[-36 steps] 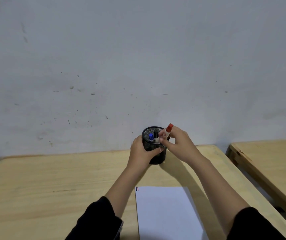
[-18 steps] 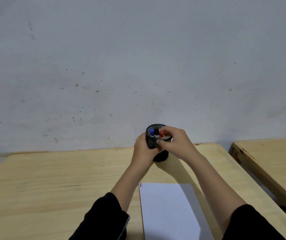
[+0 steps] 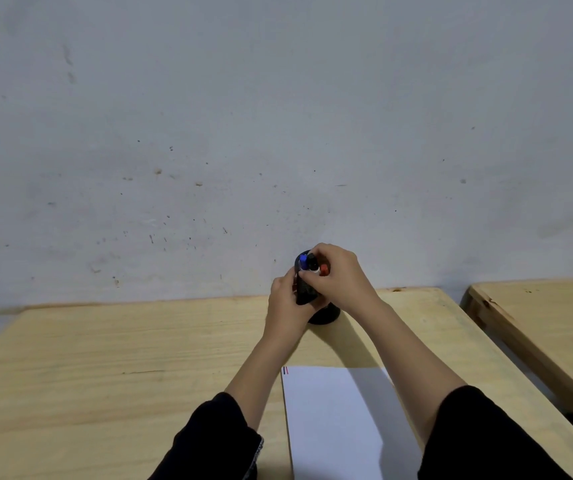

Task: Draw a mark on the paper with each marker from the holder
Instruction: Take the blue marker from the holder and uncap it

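A black mesh holder (image 3: 323,317) stands at the far edge of the wooden table (image 3: 105,358), by the wall. My left hand (image 3: 287,306) grips its left side. Three markers stand in it: a blue-capped marker (image 3: 302,262), a black-capped marker (image 3: 311,260) and a red-capped marker (image 3: 324,270). My right hand (image 3: 338,275) is over the holder's top, with index finger and thumb pinched around the black-capped marker. The white paper (image 3: 333,420) lies near me between my forearms, with short marks (image 3: 285,370) at its top left corner.
A grey, speckled wall (image 3: 278,133) rises right behind the table. A second wooden table (image 3: 548,317) stands to the right across a narrow gap. Black sleeves cover both my forearms at the bottom of the view.
My right hand lowered the red-capped marker into the holder and let it go, then shifted its fingers onto the black-capped marker. My left hand has stayed on the holder.
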A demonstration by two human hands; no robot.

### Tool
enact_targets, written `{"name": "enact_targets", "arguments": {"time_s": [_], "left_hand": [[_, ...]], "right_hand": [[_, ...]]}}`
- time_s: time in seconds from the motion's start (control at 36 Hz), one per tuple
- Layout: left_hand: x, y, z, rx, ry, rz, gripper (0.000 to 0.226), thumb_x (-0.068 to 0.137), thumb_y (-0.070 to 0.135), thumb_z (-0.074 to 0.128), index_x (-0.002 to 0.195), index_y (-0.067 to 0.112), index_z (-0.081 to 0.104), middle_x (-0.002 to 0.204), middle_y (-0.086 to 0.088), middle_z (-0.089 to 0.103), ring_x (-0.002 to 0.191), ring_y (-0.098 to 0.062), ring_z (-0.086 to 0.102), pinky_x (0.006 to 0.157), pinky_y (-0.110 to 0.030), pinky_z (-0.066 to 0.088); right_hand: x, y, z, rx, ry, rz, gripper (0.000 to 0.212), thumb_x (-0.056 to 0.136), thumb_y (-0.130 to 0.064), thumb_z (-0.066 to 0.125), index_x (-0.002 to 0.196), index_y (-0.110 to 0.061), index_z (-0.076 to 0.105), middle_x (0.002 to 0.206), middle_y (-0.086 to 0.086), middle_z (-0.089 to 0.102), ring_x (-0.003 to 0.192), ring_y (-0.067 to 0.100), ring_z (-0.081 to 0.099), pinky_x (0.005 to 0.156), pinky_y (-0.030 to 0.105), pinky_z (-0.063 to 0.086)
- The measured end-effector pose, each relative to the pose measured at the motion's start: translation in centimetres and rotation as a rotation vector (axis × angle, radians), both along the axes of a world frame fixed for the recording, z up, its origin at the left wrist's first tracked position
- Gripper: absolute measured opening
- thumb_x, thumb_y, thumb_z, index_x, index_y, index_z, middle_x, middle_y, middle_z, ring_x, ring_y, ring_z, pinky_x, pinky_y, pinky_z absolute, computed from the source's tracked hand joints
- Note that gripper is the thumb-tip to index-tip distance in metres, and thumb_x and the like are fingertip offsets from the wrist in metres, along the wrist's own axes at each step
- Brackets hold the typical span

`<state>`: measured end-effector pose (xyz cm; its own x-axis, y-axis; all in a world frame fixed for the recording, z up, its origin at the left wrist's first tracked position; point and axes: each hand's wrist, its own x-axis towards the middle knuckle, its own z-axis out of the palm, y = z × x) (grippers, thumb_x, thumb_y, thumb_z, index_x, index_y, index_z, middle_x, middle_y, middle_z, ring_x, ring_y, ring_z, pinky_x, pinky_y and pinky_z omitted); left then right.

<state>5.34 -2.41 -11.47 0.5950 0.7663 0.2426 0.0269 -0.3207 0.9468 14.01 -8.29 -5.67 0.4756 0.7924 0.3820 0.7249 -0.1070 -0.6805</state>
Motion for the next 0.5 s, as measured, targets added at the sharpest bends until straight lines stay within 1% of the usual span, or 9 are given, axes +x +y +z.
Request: {"name": "enact_targets", "arguments": {"time_s": [0.06, 0.14, 0.22, 0.28, 0.31, 0.36, 0.42, 0.47, 0.5], "left_hand": [[-0.1, -0.1, 0.0, 0.007, 0.009, 0.012, 0.052, 0.072, 0.026, 0.077, 0.114, 0.044, 0.052, 0.109, 0.001, 0.048, 0.095, -0.013, 0.063, 0.079, -0.020, 0.048], [0.0, -0.2, 0.1, 0.025, 0.027, 0.033, 0.054, 0.073, 0.028, 0.076, 0.121, 0.035, 0.052, 0.107, 0.000, 0.048, 0.088, -0.011, 0.061, 0.074, -0.018, 0.046], [-0.1, -0.5, 0.2, 0.022, 0.032, 0.042, 0.051, 0.071, 0.029, 0.077, 0.117, 0.033, 0.054, 0.107, 0.000, 0.048, 0.092, -0.014, 0.061, 0.082, -0.028, 0.051], [-0.1, -0.7, 0.1, 0.008, 0.024, 0.050, 0.050, 0.067, 0.035, 0.076, 0.113, 0.036, 0.056, 0.107, 0.004, 0.048, 0.096, -0.016, 0.062, 0.087, -0.036, 0.053], [-0.1, -0.8, 0.0, 0.008, 0.025, 0.062, 0.048, 0.066, 0.037, 0.076, 0.111, 0.037, 0.057, 0.106, 0.005, 0.048, 0.096, -0.016, 0.063, 0.087, -0.038, 0.054], [-0.1, -1.0, 0.0, -0.009, 0.021, 0.092, 0.045, 0.069, 0.032, 0.078, 0.110, 0.035, 0.057, 0.105, 0.006, 0.047, 0.093, -0.013, 0.064, 0.087, -0.036, 0.054], [0.0, -1.0, 0.1, -0.058, 0.012, 0.120, 0.048, 0.072, 0.024, 0.079, 0.115, 0.025, 0.058, 0.108, 0.005, 0.047, 0.091, -0.009, 0.062, 0.086, -0.032, 0.053], [-0.1, -1.1, 0.2, -0.095, 0.025, 0.144, 0.050, 0.071, 0.021, 0.079, 0.116, 0.015, 0.058, 0.115, 0.001, 0.053, 0.091, -0.009, 0.062, 0.085, -0.031, 0.052], [-0.2, -1.1, 0.3, -0.114, 0.028, 0.157, 0.048, 0.071, 0.019, 0.079, 0.114, 0.013, 0.059, 0.116, -0.002, 0.057, 0.093, -0.011, 0.063, 0.085, -0.031, 0.052]], "right_hand": [[-0.1, -0.2, 0.0, 0.031, -0.017, -0.001, 0.007, 0.080, -0.016, 0.065, 0.082, -0.015, 0.058, 0.074, -0.006, 0.054, 0.062, 0.006, 0.048, 0.057, 0.014, 0.035], [-0.3, -0.8, 0.4, 0.114, -0.002, -0.016, 0.009, 0.080, -0.016, 0.064, 0.084, -0.009, 0.060, 0.079, 0.001, 0.059, 0.067, 0.013, 0.051, 0.060, 0.019, 0.040], [-0.6, -1.5, 1.2, 0.248, 0.054, -0.040, 0.007, 0.079, -0.012, 0.064, 0.082, -0.009, 0.059, 0.082, 0.006, 0.063, 0.075, 0.019, 0.058, 0.066, 0.025, 0.047], [-0.8, -2.0, 1.7, 0.332, 0.109, -0.046, 0.006, 0.079, -0.011, 0.064, 0.083, -0.011, 0.058, 0.085, 0.007, 0.064, 0.081, 0.019, 0.062, 0.074, 0.028, 0.051], [-0.9, -2.4, 2.1, 0.370, 0.131, -0.040, 0.006, 0.080, -0.011, 0.063, 0.084, -0.012, 0.058, 0.087, 0.007, 0.065, 0.085, 0.019, 0.063, 0.078, 0.030, 0.052], [-1.3, -3.1, 2.8, 0.437, 0.159, -0.015, 0.009, 0.082, -0.010, 0.062, 0.086, -0.016, 0.057, 0.091, 0.005, 0.064, 0.090, 0.020, 0.063, 0.085, 0.034, 0.053], [-1.7, -4.1, 3.6, 0.503, 0.165, 0.008, 0.011, 0.083, -0.010, 0.060, 0.087, -0.019, 0.055, 0.091, 0.002, 0.062, 0.092, 0.020, 0.062, 0.088, 0.036, 0.052], [-2.1, -5.0, 4.4, 0.571, 0.164, 0.019, 0.011, 0.084, -0.010, 0.058, 0.089, -0.018, 0.055, 0.090, -0.003, 0.059, 0.091, 0.016, 0.060, 0.088, 0.037, 0.052], [-2.3, -5.4, 4.7, 0.604, 0.162, 0.022, 0.012, 0.084, -0.010, 0.058, 0.090, -0.020, 0.055, 0.090, -0.005, 0.058, 0.090, 0.013, 0.059, 0.088, 0.036, 0.051]]}}
